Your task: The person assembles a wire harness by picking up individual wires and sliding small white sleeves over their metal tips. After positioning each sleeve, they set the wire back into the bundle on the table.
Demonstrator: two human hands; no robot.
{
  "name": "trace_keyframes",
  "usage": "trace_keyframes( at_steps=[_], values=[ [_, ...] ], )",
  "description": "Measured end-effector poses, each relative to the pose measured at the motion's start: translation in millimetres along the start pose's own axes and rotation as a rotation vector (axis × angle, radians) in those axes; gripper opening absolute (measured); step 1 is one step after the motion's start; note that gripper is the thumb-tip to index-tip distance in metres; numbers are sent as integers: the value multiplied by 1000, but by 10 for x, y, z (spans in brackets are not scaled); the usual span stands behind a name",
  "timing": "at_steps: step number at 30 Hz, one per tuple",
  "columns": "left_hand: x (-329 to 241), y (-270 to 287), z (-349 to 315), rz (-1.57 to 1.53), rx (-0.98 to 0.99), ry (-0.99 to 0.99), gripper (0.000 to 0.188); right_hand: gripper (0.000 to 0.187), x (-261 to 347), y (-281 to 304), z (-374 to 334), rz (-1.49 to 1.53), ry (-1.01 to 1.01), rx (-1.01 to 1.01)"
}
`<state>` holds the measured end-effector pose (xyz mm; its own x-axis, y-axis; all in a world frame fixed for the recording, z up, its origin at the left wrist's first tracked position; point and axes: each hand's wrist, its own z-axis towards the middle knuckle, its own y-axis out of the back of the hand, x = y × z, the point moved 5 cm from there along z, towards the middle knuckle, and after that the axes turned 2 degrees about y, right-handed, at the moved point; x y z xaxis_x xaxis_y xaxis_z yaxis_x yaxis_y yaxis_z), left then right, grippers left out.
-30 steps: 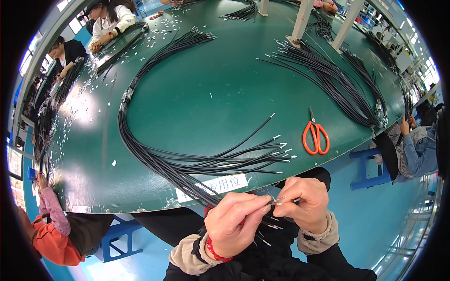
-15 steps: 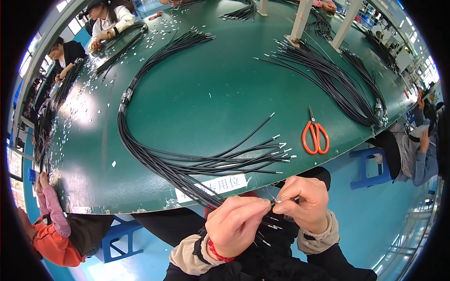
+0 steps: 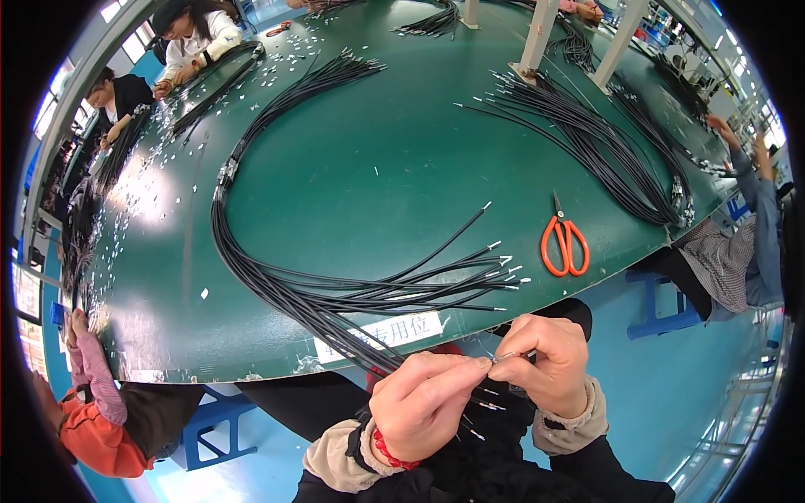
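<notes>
A long bundle of black cables (image 3: 243, 264) curves over the table and drops past its front edge beneath my left hand (image 3: 423, 398). That hand is closed, thumb against fingers, on one black cable near its end. My right hand (image 3: 549, 360) pinches thin wires at the tip of the same cable, right beside the left fingertips; the exact tip is mostly hidden. Below the hands hang several other stripped cable ends (image 3: 489, 406). On the table, the bundle's remaining ends (image 3: 503, 264) fan out with pale tips. Orange-handled scissors (image 3: 563, 243) lie to the right of them.
A second black cable bundle (image 3: 587, 134) lies at the right, near pale posts (image 3: 537, 42). White scraps (image 3: 109, 251) litter the table's left side. A white label (image 3: 419, 326) is stuck at the front edge. Co-workers sit around, one in orange (image 3: 96, 436) at the left.
My right fingertips have closed further over the wire tip, covering more of it. At the far right a co-worker's arms have risen, and cable ends now show by them.
</notes>
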<state>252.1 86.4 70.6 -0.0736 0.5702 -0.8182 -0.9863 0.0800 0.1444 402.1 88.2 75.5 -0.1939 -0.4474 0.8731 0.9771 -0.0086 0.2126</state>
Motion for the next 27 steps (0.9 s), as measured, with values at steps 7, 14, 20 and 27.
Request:
trace_keyframes(
  at_steps=[7, 14, 20, 27],
  values=[
    [-86, 2, 22, 57, 28, -5, 34, 19, 45, 2, -12, -5, 27, 9],
    [-67, -12, -1, -125, -3, 161, 24, 19, 186, 44, -5, -140, 124, -68],
    [-85, -50, -5, -185, 6, 224, 20, 19, 255, 66, -18, -176, 158, -59],
    [-90, -74, 3, -210, -6, 247, 19, 18, 276, 86, -17, -224, 211, -80]
  ],
)
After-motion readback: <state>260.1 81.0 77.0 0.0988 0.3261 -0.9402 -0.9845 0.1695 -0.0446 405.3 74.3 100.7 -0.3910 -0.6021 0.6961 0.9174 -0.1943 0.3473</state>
